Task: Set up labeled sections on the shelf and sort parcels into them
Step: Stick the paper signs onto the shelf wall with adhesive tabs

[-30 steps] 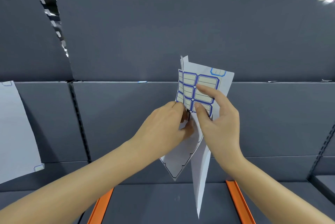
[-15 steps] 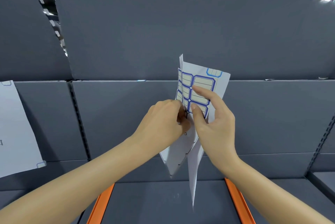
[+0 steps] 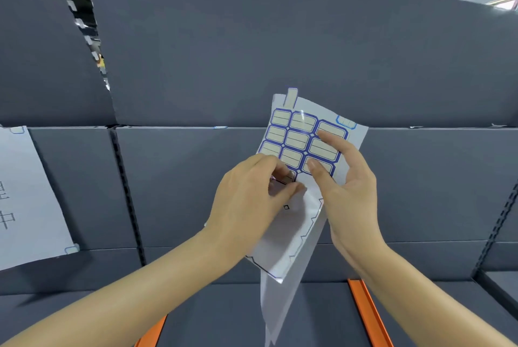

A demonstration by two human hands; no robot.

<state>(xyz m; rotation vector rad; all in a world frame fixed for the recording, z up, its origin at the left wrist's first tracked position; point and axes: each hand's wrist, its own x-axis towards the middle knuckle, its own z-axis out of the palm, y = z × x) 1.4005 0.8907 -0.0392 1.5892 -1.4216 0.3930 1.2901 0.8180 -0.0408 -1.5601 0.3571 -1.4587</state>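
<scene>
Blue-bordered labels in a grid fill the upper part of the label sheet (image 3: pixel 302 139), which is held in mid-air at the centre of the view, in front of the grey shelf (image 3: pixel 196 184).

Step in hand, as judged: peel one label.
- The right hand (image 3: pixel 350 186) steadies the sheet from 3 o'clock, with its grip closed on the sheet: thumb and forefinger lie on the printed face, and the other fingers are behind it.
- The left hand (image 3: pixel 246 200) pinches at the grid's 7 o'clock corner. Its fingers cover the spot, so whether an edge is already lifted cannot be told.
- Lift a corner first, then pull low and slowly along the label. Hold the backing taut so the thin paper does not tear or curl.

Orientation: the printed face points toward the person. The long axis runs from 7 o'clock to 1 o'clock, near upright. A loose white paper (image 3: pixel 283 304) hangs behind it toward 6 o'clock. At 9 o'clock a paper sign (image 3: pixel 25 195) lies against the shelf.
</scene>
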